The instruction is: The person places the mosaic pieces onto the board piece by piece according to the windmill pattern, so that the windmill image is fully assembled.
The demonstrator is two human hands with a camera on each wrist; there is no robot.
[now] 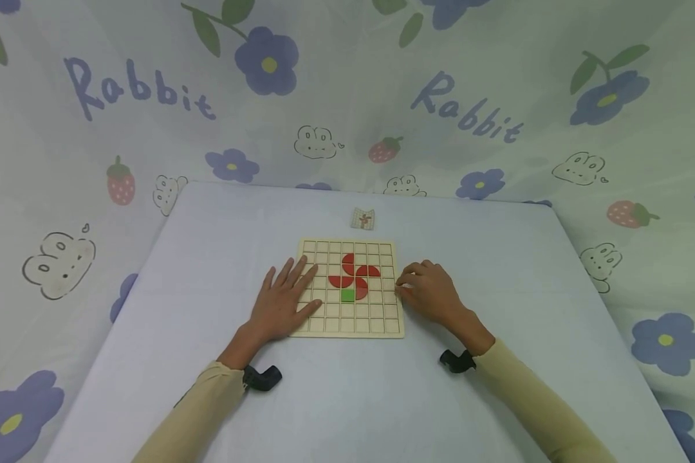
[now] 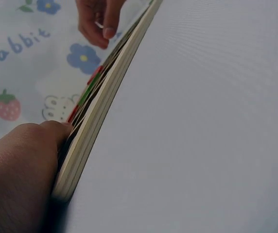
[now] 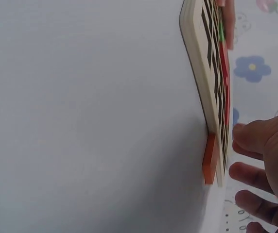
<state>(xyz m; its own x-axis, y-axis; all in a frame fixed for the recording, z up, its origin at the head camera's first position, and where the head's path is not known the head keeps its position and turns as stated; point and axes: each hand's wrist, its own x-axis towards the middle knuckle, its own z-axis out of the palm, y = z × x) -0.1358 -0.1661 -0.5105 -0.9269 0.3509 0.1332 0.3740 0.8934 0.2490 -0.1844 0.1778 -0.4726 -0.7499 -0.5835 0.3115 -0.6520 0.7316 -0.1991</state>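
A square wooden grid board (image 1: 385, 313) lies on the table. Near its middle, red pieces (image 1: 368, 271) with curved edges form a pinwheel, and a green square (image 1: 347, 296) sits just below them. My left hand (image 1: 280, 305) rests flat on the board's left side, fingers spread. At the right edge hovers my right hand (image 1: 431, 292), fingers loosely bent, with nothing visible between them. In the right wrist view, an orange block (image 3: 210, 159) stands against the board's edge, apart from the fingertips; the head view hides it behind the hand.
Behind the board stands a small creased card (image 1: 363, 218) printed with a red pinwheel on a grid. The white tabletop (image 1: 347, 399) spreads around the board. A patterned curtain (image 1: 347, 83) surrounds the table's back and sides. Black wrist mounts (image 1: 262, 378) stick out beside both sleeves.
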